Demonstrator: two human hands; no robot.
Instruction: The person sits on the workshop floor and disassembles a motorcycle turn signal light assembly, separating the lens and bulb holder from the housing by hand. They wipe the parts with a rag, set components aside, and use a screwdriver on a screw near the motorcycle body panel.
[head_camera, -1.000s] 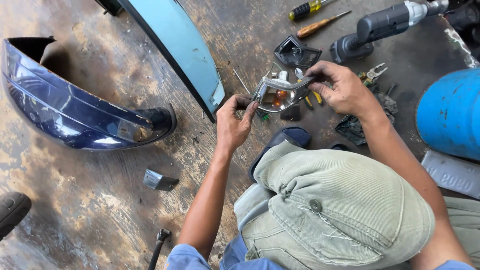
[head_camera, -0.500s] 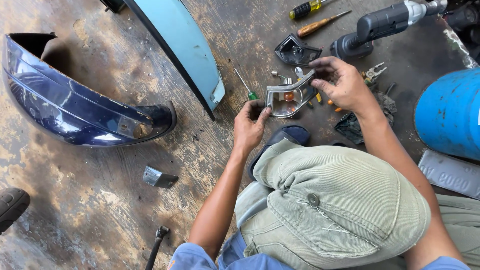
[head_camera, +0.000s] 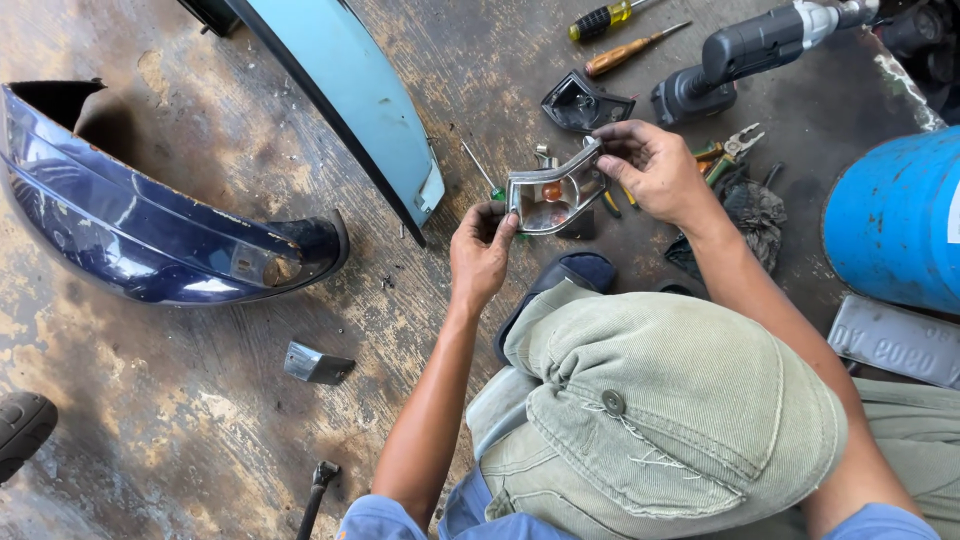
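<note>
Both hands hold a curved lamp housing (head_camera: 552, 195) with a chrome reflector and an orange bulb inside, raised above the stained concrete floor (head_camera: 200, 400). The left hand (head_camera: 482, 252) pinches the housing's lower left corner between thumb and fingers, its grip closed on that edge. The right hand (head_camera: 655, 172) clasps the upper right end, fingers curled over the rim, grip closed on it too. At twelve o'clock from the housing lies a dark lens cover (head_camera: 583, 102); at one o'clock rest two screwdrivers (head_camera: 630, 50) and a grey power drill (head_camera: 745, 55). Pliers (head_camera: 728, 150) sit just beside the right hand at three o'clock. A light blue body panel (head_camera: 360, 100) lies at ten o'clock, a dark blue panel (head_camera: 140, 230) at nine. A blue drum (head_camera: 895, 220) stands far right.
</note>
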